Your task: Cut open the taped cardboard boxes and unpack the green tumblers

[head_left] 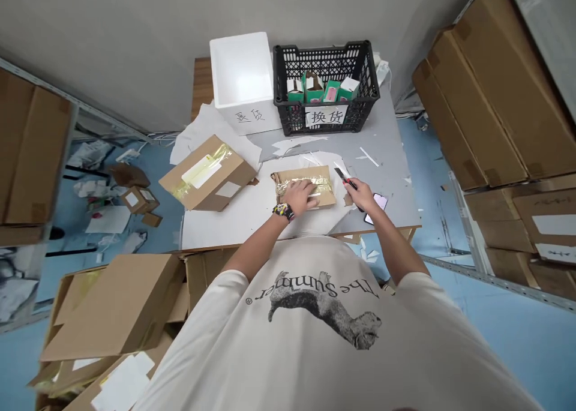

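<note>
A small taped cardboard box [324, 177] lies on the white sheet in front of me. My left hand [297, 196] rests flat on its top with the fingers stretched out over the shiny tape. To the right of the box, my right hand [359, 194] is closed around a utility knife [344, 176] with a black and red body, its tip pointing up and left. The knife is apart from the box. Partly under my right wrist lies a phone [377, 208] with its screen lit. A larger taped carton [231, 186] sits tilted to the left of my left hand.
At the table's back stand a white foam box [245, 69] and a black plastic crate [288, 114] with several green-and-white small boxes [315, 89]. Paper scraps lie on the grey table [387, 141]. Cartons [117, 303] are piled at lower left; shelves with cartons [490, 87] flank both sides.
</note>
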Motion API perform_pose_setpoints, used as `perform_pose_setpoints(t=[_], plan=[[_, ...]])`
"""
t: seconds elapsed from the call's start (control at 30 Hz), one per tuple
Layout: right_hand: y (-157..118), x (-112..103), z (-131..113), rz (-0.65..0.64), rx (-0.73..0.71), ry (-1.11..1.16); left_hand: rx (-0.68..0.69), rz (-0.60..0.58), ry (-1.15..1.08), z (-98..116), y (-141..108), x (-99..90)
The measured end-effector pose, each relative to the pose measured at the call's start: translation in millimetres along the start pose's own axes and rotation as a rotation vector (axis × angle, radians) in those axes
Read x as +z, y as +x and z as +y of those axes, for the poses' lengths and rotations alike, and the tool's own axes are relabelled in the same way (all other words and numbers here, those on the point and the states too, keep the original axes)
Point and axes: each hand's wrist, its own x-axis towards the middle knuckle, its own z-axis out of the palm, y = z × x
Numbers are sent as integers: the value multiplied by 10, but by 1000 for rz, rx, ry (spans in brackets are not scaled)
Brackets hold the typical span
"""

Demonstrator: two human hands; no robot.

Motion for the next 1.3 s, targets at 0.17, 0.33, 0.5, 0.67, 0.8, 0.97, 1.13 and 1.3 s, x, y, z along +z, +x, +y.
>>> perform_pose_setpoints(t=[0.17, 0.33, 0.5, 0.67, 0.8, 0.97, 1.13, 1.3], plan=[[446, 382, -233, -12, -48, 84, -131, -9, 26, 289, 295, 75], [652, 549, -288, -13, -29, 56, -168, -60, 36, 338, 300, 135], [620, 551, -255, -64, -11, 59, -181, -29, 61, 438, 231, 243], [427, 316, -203, -205, 29, 97, -103, 31, 50, 354, 72, 296], [162, 43, -54, -309, 42, 142, -31, 29, 73, 222, 5, 303], [-86, -122, 78, -454, 16, -22, -22, 22, 99, 164, -36, 358], [-163, -26, 45, -369, -80, -208, -36, -21, 122, 210, -46, 302], [-215, 98, -15, -302, -86, -222, -74, -72, 144, 265, -18, 206]])
